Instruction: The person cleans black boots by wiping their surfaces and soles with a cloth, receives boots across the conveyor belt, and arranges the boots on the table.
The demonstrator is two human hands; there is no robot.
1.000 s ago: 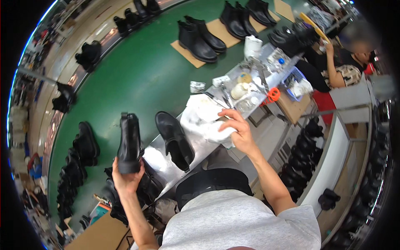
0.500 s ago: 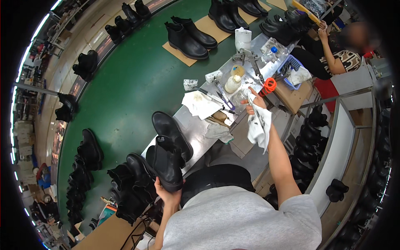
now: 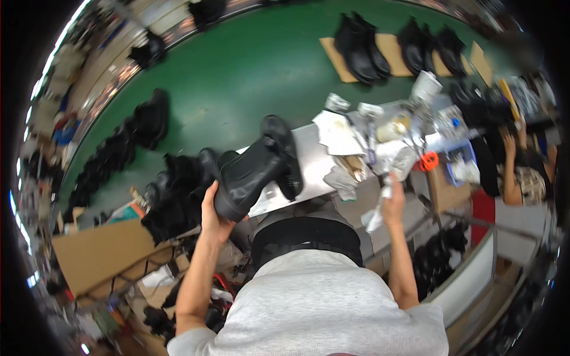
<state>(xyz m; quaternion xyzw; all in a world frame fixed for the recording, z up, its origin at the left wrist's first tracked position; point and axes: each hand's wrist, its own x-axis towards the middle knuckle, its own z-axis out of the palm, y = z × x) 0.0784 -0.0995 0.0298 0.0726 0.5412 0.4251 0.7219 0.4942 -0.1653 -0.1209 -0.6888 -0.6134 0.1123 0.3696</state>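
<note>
My left hand (image 3: 215,215) grips a black leather boot (image 3: 237,187) by its toe end, over the near edge of the metal strip (image 3: 314,187). Just behind it lies a second black boot (image 3: 284,145), partly covered by the first. My right hand (image 3: 393,204) is closed around a crumpled white cloth (image 3: 374,218) that hangs beside the wrist. Right above those fingers is a clear plastic bottle (image 3: 405,161); blur hides whether they touch it. A white squeeze bottle (image 3: 390,131) stands farther back.
Black boots (image 3: 178,187) crowd the left of the green table (image 3: 225,77). More boots (image 3: 359,50) stand on cardboard at the back. White paper (image 3: 338,132), a grey glove (image 3: 341,183), an orange coiled hose (image 3: 427,161) and a blue basket (image 3: 456,169) line the strip. A co-worker (image 3: 522,172) sits at right.
The view has swung left. My left hand has raised and tilted the boot. My right hand has drawn back toward me with the cloth, away from the bottles.
</note>
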